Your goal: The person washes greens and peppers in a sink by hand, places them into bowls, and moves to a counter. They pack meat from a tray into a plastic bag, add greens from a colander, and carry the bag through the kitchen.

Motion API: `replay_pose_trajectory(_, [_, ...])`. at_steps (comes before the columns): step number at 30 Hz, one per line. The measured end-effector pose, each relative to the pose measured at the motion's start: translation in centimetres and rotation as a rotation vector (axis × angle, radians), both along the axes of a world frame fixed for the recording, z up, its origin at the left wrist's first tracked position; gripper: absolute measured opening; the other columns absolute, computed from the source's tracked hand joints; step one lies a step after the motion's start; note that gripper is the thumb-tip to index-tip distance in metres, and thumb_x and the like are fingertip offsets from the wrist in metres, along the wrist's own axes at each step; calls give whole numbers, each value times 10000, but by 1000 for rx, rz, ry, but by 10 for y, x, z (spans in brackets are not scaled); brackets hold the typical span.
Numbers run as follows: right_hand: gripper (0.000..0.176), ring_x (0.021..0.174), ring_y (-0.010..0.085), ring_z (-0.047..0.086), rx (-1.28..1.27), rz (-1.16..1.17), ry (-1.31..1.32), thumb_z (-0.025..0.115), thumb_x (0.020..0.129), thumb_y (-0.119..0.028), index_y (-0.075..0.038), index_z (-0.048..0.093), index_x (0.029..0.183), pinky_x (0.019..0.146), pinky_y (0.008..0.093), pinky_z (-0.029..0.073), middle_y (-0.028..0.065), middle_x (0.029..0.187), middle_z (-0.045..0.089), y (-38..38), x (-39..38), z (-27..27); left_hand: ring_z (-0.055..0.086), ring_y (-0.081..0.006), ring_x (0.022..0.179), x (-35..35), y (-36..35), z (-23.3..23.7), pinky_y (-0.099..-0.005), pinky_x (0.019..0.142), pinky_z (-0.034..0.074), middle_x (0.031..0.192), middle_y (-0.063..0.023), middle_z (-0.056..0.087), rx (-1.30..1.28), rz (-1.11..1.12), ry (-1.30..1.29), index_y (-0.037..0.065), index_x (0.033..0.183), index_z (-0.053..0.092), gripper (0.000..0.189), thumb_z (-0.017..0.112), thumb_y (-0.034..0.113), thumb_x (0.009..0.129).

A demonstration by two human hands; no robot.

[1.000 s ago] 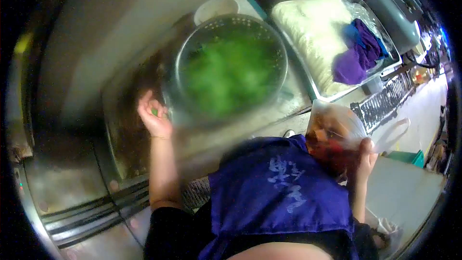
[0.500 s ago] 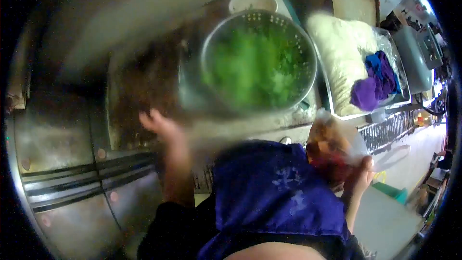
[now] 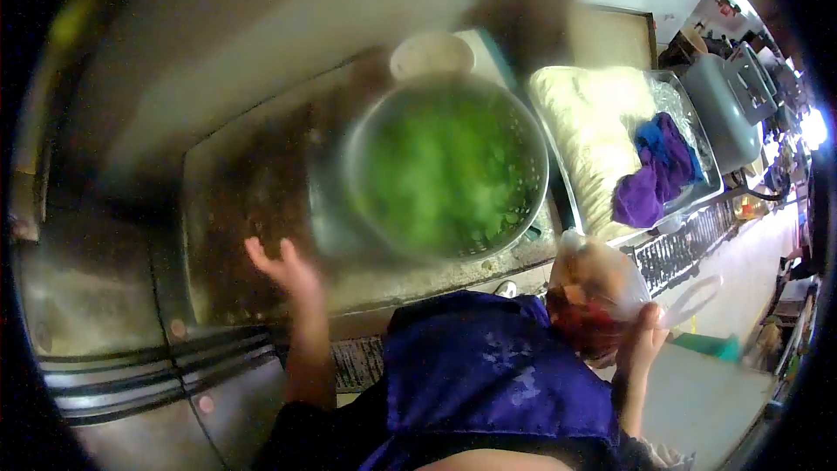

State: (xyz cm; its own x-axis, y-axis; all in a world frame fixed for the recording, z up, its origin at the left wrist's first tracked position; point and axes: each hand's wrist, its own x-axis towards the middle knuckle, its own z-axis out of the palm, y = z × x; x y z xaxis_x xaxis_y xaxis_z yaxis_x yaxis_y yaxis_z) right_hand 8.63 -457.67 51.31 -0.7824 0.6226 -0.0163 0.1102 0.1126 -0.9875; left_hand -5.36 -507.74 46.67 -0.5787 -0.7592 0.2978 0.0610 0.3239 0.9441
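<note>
My left hand (image 3: 292, 272) hovers in front of the counter's left part, fingers spread and holding nothing. In my right hand (image 3: 647, 333) is a clear plastic bag (image 3: 597, 292) with orange and red contents that I cannot make out. The bag hangs beside my purple apron (image 3: 497, 366). Ahead of me a large metal colander (image 3: 539, 181) stands on the counter, apart from both hands. Leafy greens (image 3: 436, 179), blurred, fill it.
A pale bowl (image 3: 432, 54) sits behind the colander. To the right, a metal tray (image 3: 565, 183) holds a cream-coloured mass (image 3: 584, 135) and purple and blue cloths (image 3: 649, 183). A grey bin-like container (image 3: 719, 109) stands beyond. Metal cabinet doors (image 3: 87, 288) are at the left.
The view has tilted, so the colander, tray and hands appear lower and slightly further left. My right hand still holds the bag, and my left hand stays spread.
</note>
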Motion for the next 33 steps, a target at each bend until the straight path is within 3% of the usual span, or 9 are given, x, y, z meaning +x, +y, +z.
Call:
replay_pose_trajectory(1, [284, 585, 53, 385, 21, -16, -23, 525, 929, -350, -97, 492, 803, 496, 217, 298, -47, 681, 431, -1, 6, -2, 165, -251, 1369, -14, 6, 2, -371, 1110, 136, 1495, -154, 136, 5, 3, -19, 25, 1435, 120, 667, 493, 139, 894])
replay_pose_trajectory(3, [285, 593, 51, 381, -43, -101, -17, 508, 941, -330, -92, 488, 786, 502, 211, 285, -46, 680, 431, -4, 31, -15, 147, -265, 1376, -17, 27, -13, -380, 1112, 104, 1500, -144, 149, 179, -38, -1, 38, 1435, 153, 696, 510, 306, 900])
replay_pose_trajectory(5, [302, 640, 49, 356, -84, -205, 46, 493, 958, -281, -65, 477, 748, 530, 212, 273, -42, 701, 413, -4, 44, -21, 237, -287, 1340, 17, 28, -51, -392, 1091, 186, 1469, -171, 220, 222, 38, -203, 31, 1408, 250, 661, 528, 328, 887])
replay_pose_trajectory(8, [301, 648, 60, 395, -29, -275, 60, 478, 962, -268, -34, 516, 776, 537, 221, 308, -25, 709, 460, -13, 44, -15, 422, -283, 1213, 99, -30, -119, -400, 1016, 340, 1380, -162, 379, -438, 385, -767, 5, 1369, 316, 649, 581, 317, 865])
replay_pose_trajectory(13, [423, 582, 85, 390, 207, -71, -234, 487, 941, -355, -40, 499, 659, 503, 265, 309, -29, 609, 424, -10, 26, 5, 442, -267, 1188, 151, -53, -175, -387, 992, 358, 1357, -148, 398, -85, 295, -834, 9, 1362, 327, 627, 573, 315, 872])
replay_pose_trajectory(18, [485, 559, 85, 374, 218, 68, -198, 486, 932, -418, -36, 474, 633, 484, 278, 310, -35, 574, 414, -18, 4, 27, 462, -252, 1162, 173, -62, -170, -374, 969, 376, 1334, -134, 417, 102, 143, -865, 12, 1354, 338, 606, 564, 313, 880])
replay_pose_trajectory(25, [472, 523, 119, 361, 18, 77, -219, 486, 930, -398, -50, 452, 613, 467, 306, 298, 2, 554, 384, -38, -1, 23, 489, -230, 1126, 139, -61, -128, -356, 936, 401, 1302, -114, 443, 207, -347, -1023, 17, 1344, 353, 576, 553, 311, 891])
replay_pose_trajectory(28, [475, 523, 129, 398, 111, 116, -212, 469, 940, -382, -38, 472, 613, 481, 313, 325, 22, 549, 399, -28, 20, -6, 501, -221, 1111, 106, -31, -101, -348, 922, 412, 1289, -106, 454, 217, -745, -1101, 19, 1340, 360, 563, 548, 310, 895])
replay_pose_trajectory(33, [475, 527, 137, 417, 200, 0, -153, 454, 949, -391, -46, 498, 625, 485, 318, 354, 21, 566, 447, -39, 31, 10, 521, -205, 1085, 48, 95, -59, -335, 899, 430, 1266, -92, 472, 367, -1535, -1051, 22, 1332, 371, 543, 539, 309, 903])
